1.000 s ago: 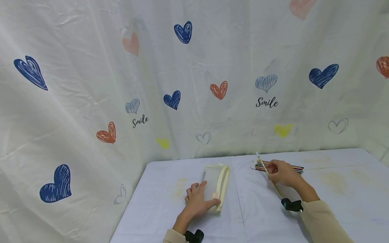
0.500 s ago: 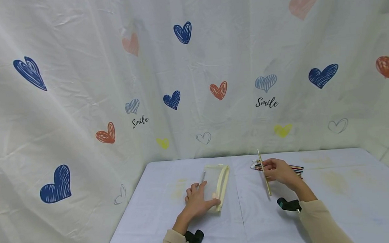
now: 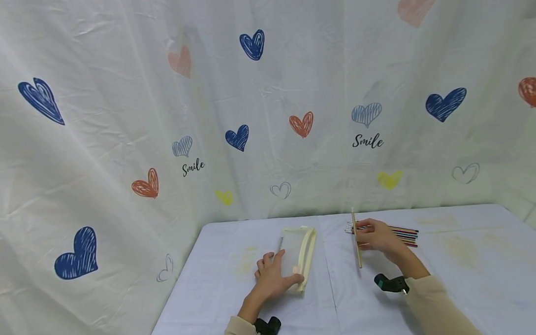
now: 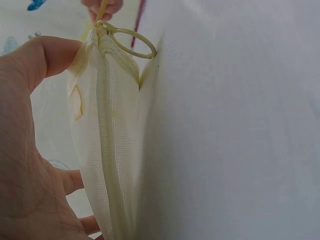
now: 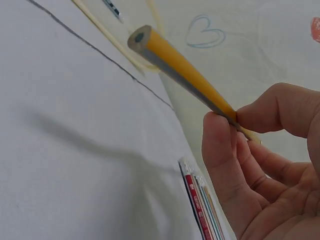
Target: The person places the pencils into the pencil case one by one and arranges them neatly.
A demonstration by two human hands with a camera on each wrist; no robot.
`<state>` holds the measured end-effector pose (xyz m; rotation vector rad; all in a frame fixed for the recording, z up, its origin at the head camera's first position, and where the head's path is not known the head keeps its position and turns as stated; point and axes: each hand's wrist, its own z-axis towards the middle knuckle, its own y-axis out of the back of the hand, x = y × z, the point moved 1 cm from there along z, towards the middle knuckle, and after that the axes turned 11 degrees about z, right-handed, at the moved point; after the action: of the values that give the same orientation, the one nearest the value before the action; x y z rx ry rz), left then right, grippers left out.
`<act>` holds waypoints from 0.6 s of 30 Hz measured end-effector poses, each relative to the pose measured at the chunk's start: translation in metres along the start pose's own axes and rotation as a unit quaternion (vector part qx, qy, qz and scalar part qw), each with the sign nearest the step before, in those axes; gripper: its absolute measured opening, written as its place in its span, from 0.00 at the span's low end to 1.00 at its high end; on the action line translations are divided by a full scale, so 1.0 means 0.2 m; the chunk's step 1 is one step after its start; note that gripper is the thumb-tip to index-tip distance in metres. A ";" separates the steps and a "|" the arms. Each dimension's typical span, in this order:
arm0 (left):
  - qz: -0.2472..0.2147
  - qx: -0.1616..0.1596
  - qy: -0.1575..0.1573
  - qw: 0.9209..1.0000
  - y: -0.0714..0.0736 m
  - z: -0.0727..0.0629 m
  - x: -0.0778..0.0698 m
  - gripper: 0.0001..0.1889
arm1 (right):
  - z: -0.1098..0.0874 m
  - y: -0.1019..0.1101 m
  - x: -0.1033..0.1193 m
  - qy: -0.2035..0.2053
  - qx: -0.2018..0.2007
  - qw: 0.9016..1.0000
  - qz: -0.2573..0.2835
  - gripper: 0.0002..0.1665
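Note:
My right hand point(image 3: 379, 238) pinches a yellow-and-grey pencil point(image 5: 182, 70) between thumb and fingertips; its flat unsharpened end with the lead core faces the right wrist camera. The hand is held above a row of several pencils point(image 3: 403, 234), partly hiding them. A pale yellow mesh pencil pouch point(image 3: 304, 257) with a zipper lies left of them. My left hand point(image 3: 272, 277) spans its near part, thumb bent against one end and fingers round the other side. In the left wrist view the pouch's zipped edge point(image 4: 107, 135) faces the camera. A thin pencil-like thing point(image 3: 280, 243) shows through the pouch's left side.
A white cloth point(image 3: 335, 308) with a crease and faint yellowish stains covers the table. Behind its far edge hangs a white curtain point(image 3: 321, 170) printed with hearts. The pouch carries a cord loop point(image 4: 135, 42) at one end. Each wrist wears a black camera point(image 3: 268, 327).
My right hand has moved a little left, and the pencil in it has swung from slanting to nearly straight away from me. The left hand and the pouch have stayed put.

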<state>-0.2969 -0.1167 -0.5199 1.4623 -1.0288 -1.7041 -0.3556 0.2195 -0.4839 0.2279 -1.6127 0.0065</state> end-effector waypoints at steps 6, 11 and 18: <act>-0.001 0.000 -0.003 1.000 0.00 0.00 0.00 0.51 | 0.01 -0.09 -0.01 0.002 0.002 1.000 0.015 0.30; -0.004 0.000 -0.001 1.000 0.00 0.00 0.00 0.51 | 0.02 -0.17 -0.01 -0.011 0.010 1.000 0.013 0.29; -0.006 0.000 -0.001 1.000 0.00 0.00 0.00 0.51 | 0.01 -0.27 -0.03 -0.019 0.017 0.999 0.021 0.29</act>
<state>-0.2972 -0.1168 -0.5188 1.4702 -1.0234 -1.7146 -0.3499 0.1673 -0.4980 0.2225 -1.6565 0.0617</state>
